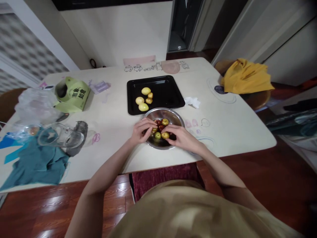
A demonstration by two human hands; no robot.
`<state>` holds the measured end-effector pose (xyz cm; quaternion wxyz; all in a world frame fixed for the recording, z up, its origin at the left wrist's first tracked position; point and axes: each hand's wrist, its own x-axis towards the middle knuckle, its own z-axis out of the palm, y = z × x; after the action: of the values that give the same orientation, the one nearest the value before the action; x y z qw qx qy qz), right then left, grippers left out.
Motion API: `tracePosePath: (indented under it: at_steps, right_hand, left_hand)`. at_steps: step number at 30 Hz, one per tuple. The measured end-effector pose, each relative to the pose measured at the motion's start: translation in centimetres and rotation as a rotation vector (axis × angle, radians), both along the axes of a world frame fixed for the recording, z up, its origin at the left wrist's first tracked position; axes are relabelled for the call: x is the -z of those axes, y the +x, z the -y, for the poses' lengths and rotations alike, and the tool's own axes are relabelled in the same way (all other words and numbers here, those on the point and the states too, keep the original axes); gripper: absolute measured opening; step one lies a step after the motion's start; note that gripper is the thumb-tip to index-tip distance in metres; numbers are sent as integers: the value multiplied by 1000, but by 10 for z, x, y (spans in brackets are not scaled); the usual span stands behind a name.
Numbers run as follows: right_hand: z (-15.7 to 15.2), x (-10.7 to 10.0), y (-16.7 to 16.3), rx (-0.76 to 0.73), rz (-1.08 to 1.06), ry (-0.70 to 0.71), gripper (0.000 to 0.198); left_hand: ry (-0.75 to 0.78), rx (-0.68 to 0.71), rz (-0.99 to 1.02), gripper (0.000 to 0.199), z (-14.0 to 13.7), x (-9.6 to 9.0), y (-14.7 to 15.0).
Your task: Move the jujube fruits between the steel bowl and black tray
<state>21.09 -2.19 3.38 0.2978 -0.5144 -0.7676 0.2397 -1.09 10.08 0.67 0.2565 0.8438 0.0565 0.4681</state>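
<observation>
Head view: shiny round metal bowl (177,119), small smooth fruit (158,135) inside — yellow, green, dark red. Beyond it, black rectangular tray (167,94) bearing yellow fruit (146,91). White table (232,129), doodled; crumpled teal cloth (41,162), clear jug (61,135) at left. Glossy reddish floor (292,172). Left hand (142,130), right hand (182,136) angled inward over bowl, fingers curled at small fruit — whether either pinches any, cannot tell.
</observation>
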Motion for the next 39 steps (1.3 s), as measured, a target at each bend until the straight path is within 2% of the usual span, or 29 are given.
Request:
tracePosePath:
  at_steps: [5, 9, 12, 15, 17, 20, 24, 27, 32, 35, 39]
  right_hand:
    - [-4, 1, -3, -14, 18, -32, 21]
    - [-3, 3, 0, -21, -8, 17, 19]
    - [0, 5, 8, -26, -61, 116, 13]
    - [6, 15, 19, 21, -165, 287, 15]
    - [8, 24, 25, 73, -228, 417, 15]
    - [10, 36, 28, 92, -252, 571, 17]
    - [7, 42, 21, 87, -227, 682, 21]
    - [5, 43, 18, 104, -186, 739, 24]
    - [5, 46, 23, 157, -127, 750, 27]
    - [5, 47, 24, 176, -105, 732, 28]
    - [4, 49, 23, 178, -80, 721, 28]
  left_hand:
    - [8, 9, -4, 26, -2, 0, -1]
    - [-9, 7, -27, 27, -1, -1, -1]
    - [-22, -16, -54, 29, 1, -3, -3]
    - [-35, -52, -104, 29, -5, -11, -7]
    - [-35, -103, -136, 27, -17, -20, -10]
    - [-18, -252, -208, 23, -49, -35, -6]
    - [-10, -423, -491, 24, -95, -47, 18]
    - [-4, -585, -692, 27, -109, -45, 42]
    - [80, -750, -895, 29, -102, -32, 64]
    - [102, -780, -873, 29, -105, -23, 66]
    - [97, -745, -705, 20, -117, -9, 66]
